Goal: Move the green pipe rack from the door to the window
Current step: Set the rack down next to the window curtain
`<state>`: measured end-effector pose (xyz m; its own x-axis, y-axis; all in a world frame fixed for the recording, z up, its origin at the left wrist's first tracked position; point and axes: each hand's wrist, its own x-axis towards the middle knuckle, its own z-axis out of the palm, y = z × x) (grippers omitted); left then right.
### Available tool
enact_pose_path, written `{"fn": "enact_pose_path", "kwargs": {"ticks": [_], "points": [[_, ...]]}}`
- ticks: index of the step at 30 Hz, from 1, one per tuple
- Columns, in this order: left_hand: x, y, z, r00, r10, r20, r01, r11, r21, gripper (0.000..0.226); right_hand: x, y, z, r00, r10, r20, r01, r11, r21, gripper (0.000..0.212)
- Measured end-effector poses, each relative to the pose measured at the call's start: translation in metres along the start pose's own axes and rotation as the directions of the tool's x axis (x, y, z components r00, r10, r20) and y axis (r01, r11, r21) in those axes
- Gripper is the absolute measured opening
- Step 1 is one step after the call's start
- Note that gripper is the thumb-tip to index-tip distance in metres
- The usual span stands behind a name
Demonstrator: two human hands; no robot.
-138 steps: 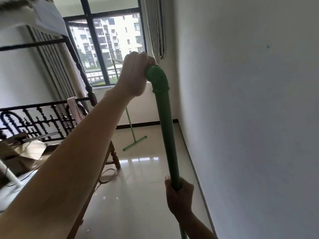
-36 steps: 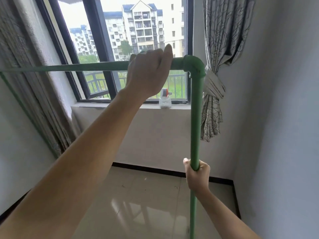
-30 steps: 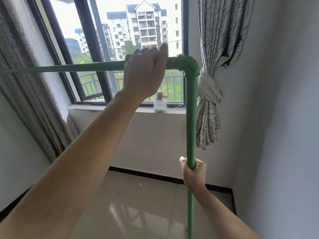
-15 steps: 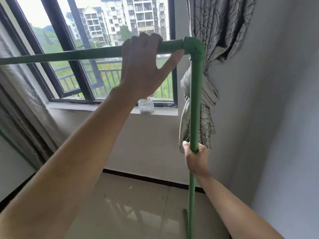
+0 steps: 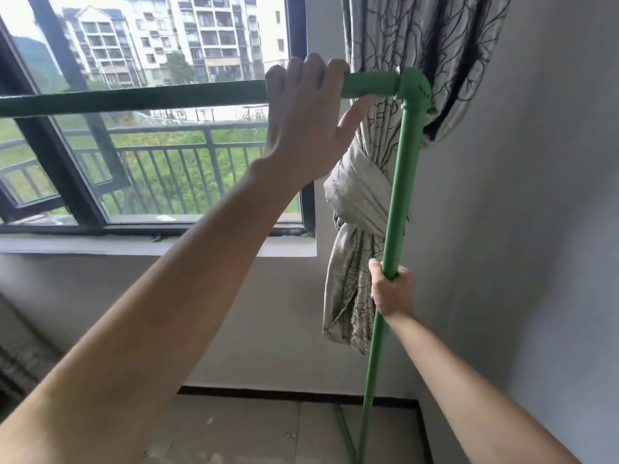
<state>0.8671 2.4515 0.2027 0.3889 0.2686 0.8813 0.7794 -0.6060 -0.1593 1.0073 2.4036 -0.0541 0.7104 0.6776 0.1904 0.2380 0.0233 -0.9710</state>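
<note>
Green pipe rack (image 5: 400, 195) up against the window (image 5: 150, 112) wall, top bar running in from the left edge across the glass at about mid-pane height, dark in silhouette there, bright green past the frame. Black window frame behind it, balcony railing (image 5: 174, 162) and apartment blocks (image 5: 174, 35) outside, pale sill (image 5: 134, 246) below. Left hand (image 5: 306, 118) on the top bar near its right end: four fingers curled over the top, thumb extended underneath toward the corner, palm facing away, grip closed around the pipe. Short stretch of bar exposed between that hand and the elbow fitting (image 5: 413, 88) at the corner. Upright dropping from the elbow, leaning slightly left toward the bottom, crossing in front of the tied-back patterned curtain (image 5: 361, 212); whether touching the fabric or just beside it, cannot tell. Right hand (image 5: 392, 289) wrapped as a fist around the upright about halfway down, thumb side up, fully closed on the pipe. Lower end of the upright reaching the tiled floor (image 5: 251, 430) near the dark skirting, with a green foot piece angled off at the base. Grey side wall (image 5: 519, 229) just right of the upright.
</note>
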Motion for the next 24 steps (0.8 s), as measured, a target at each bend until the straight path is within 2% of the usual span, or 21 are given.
{"fn": "enact_pose_path", "kwargs": {"ticks": [2,7,12,16,19,22,24], "points": [[0.001,-0.001,-0.001,0.999,0.021,-0.049,-0.022,1.0,-0.021,0.046,0.001,0.001,0.001,0.999,-0.039,0.001,0.039,0.999,-0.029,0.047],[-0.019,-0.001,0.011,0.997,0.071,-0.007,-0.071,0.996,0.051,0.046,-0.009,0.022,0.001,0.992,-0.12,0.047,0.124,0.987,-0.099,0.061],[-0.008,0.015,0.029,1.0,0.014,-0.011,-0.013,0.995,0.104,0.045,0.01,0.031,-0.005,0.978,-0.161,0.133,0.168,0.985,-0.044,0.053],[-0.01,0.022,0.031,0.998,-0.007,-0.059,0.014,0.993,0.121,0.045,0.011,0.036,-0.01,0.969,-0.139,0.204,0.143,0.99,-0.004,0.05],[-0.015,0.022,0.022,0.997,-0.026,-0.076,0.035,0.992,0.118,0.043,0.002,0.031,-0.02,0.94,-0.17,0.297,0.199,0.977,-0.072,0.046],[-0.019,0.018,0.011,0.997,-0.018,-0.079,0.025,0.996,0.085,0.041,0.0,0.025,-0.037,0.885,-0.102,0.455,0.222,0.95,-0.218,0.04],[-0.023,0.017,0.007,0.998,-0.002,-0.056,0.005,0.998,0.058,0.044,0.0,0.017,-0.052,0.832,-0.07,0.551,0.294,0.897,-0.331,0.03]]}}
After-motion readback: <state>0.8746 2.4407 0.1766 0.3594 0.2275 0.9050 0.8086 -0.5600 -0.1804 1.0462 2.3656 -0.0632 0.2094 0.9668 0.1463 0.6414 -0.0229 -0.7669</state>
